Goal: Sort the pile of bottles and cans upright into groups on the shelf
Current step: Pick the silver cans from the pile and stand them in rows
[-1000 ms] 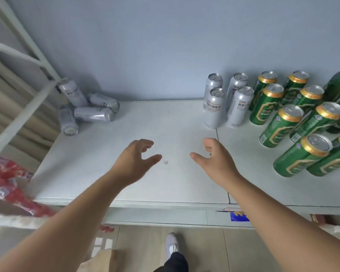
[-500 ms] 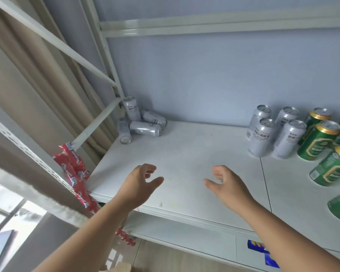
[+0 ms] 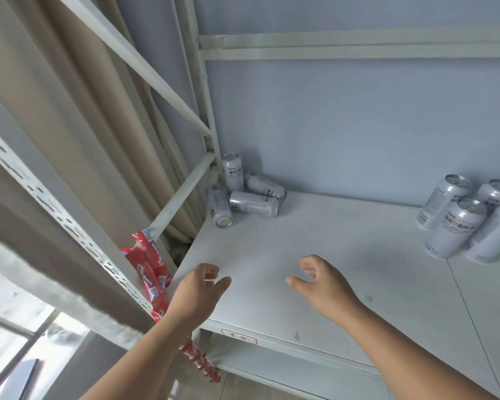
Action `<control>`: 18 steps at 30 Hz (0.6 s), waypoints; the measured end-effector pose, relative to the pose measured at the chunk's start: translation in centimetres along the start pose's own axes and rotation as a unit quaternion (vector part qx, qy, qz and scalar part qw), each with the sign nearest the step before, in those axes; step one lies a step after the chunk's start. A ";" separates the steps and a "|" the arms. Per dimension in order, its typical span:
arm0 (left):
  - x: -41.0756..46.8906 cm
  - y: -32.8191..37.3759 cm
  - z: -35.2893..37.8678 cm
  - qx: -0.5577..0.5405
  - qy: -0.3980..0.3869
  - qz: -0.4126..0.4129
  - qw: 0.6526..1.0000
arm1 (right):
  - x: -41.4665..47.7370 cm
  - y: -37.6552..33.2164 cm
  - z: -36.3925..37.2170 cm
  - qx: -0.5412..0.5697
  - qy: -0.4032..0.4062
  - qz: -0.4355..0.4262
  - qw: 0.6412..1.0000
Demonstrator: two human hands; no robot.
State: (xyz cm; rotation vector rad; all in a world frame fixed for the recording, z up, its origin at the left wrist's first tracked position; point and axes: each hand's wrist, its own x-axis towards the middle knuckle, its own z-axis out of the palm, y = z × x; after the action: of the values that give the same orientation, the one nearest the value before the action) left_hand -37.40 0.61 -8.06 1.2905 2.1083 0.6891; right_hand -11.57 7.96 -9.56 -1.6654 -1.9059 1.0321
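The left hand [image 3: 198,290] and right hand [image 3: 321,284] are hovering just above the white shelf [image 3: 344,255], fingers loosely curled, grasping nothing. In the far left corner four silver cans are sitting in a pile. One upright can [image 3: 233,173] is standing by the post. Three are lying down: the near can [image 3: 220,204] is pointing its end at the front edge, while the middle can [image 3: 254,204] and back can [image 3: 264,187] are lying roughly crosswise. At the right, four standing cans [image 3: 456,226] are grouped upright.

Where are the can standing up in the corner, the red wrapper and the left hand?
standing can [image 3: 233,174]: head view, on its label.
red wrapper [image 3: 153,274]: head view, on its middle.
left hand [image 3: 196,295]: head view, on its back.
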 end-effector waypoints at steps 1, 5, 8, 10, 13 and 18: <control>0.8 -0.4 -0.4 -0.002 0.001 -0.002 1.000 | 0.4 -0.4 0.5 -0.001 -0.001 0.001 1.000; 3.7 -0.7 -1.0 -0.015 0.008 -0.022 1.000 | 1.8 -0.8 1.6 -0.008 -0.012 0.017 1.000; 6.0 -0.3 -0.5 -0.028 0.003 -0.038 0.999 | 3.5 -0.4 1.8 -0.015 -0.018 0.031 0.999; 7.6 0.0 0.0 -0.038 0.004 -0.049 0.998 | 5.1 -0.1 1.6 -0.018 -0.027 0.035 0.999; 9.9 0.3 0.5 -0.058 0.017 -0.077 0.995 | 8.2 -0.2 1.5 -0.030 -0.040 0.037 0.998; 13.6 0.4 1.0 -0.080 0.035 -0.128 0.988 | 13.6 -1.5 1.6 -0.054 -0.051 0.011 0.997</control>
State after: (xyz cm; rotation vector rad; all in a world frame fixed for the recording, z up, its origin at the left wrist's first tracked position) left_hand -41.54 13.18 -11.15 0.9009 2.1749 0.7808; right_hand -16.53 20.67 -11.74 -1.7270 -2.0455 1.0599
